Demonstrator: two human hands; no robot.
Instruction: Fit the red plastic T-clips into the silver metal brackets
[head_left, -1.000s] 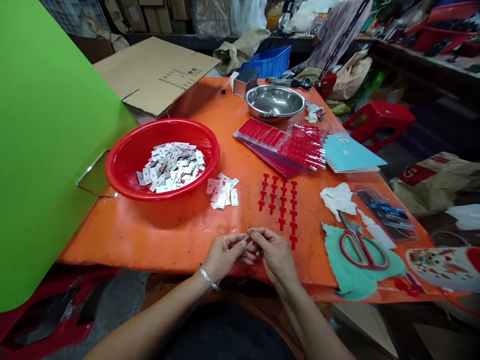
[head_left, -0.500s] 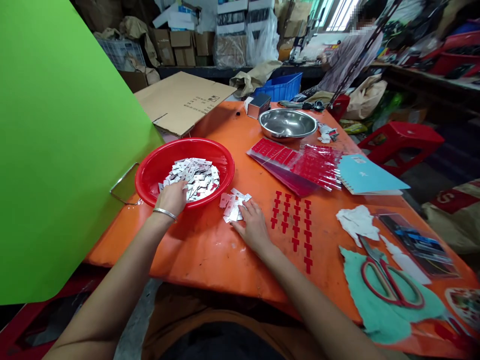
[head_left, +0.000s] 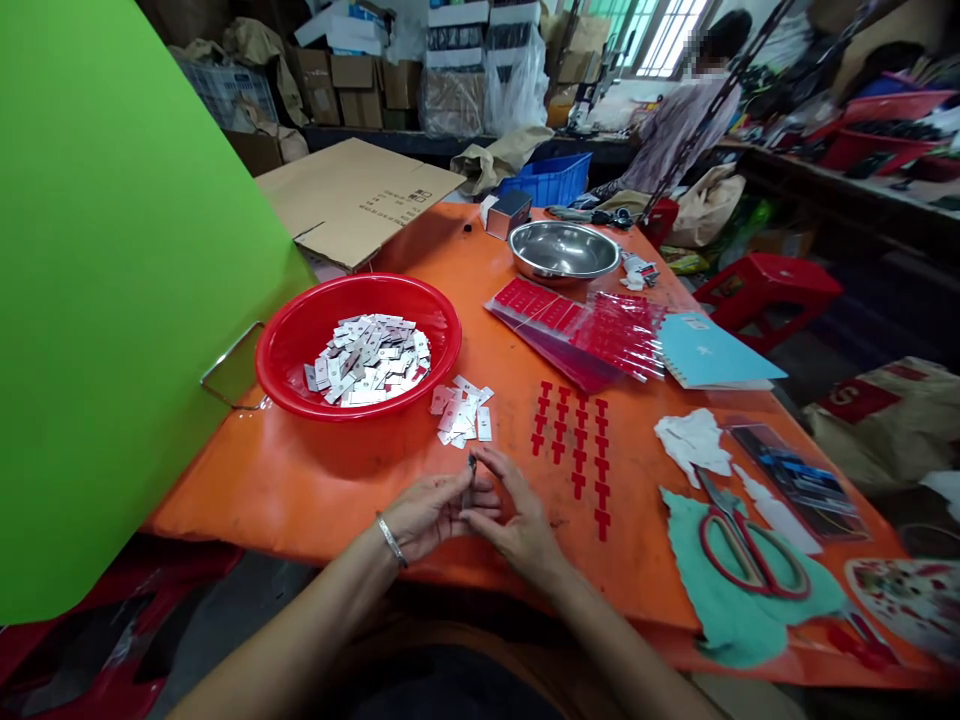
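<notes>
My left hand (head_left: 427,512) and my right hand (head_left: 523,522) meet low over the near side of the table. Between their fingertips is a small metal plate (head_left: 472,466), seen nearly edge-on and partly hidden by the fingers. Just beyond the hands lies a loose pile of small silvery plates (head_left: 459,410), each with a dark mark. To the left, a red basin (head_left: 270,365) holds many more of these plates. Red T-shaped pieces (head_left: 580,438) lie in rows on the table, right of my right hand.
A steel bowl (head_left: 564,250), red sheets in plastic (head_left: 555,310) and a light-blue notebook (head_left: 712,350) lie farther back on the orange table (head_left: 337,505). Scissors (head_left: 750,560) rest on a green cloth (head_left: 682,530). A green board (head_left: 135,300) stands left; a person (head_left: 682,125) is behind.
My left hand has come out of the basin toward me, and my right hand has drawn back from the loose pile. Both now hold a small plate between them.
</notes>
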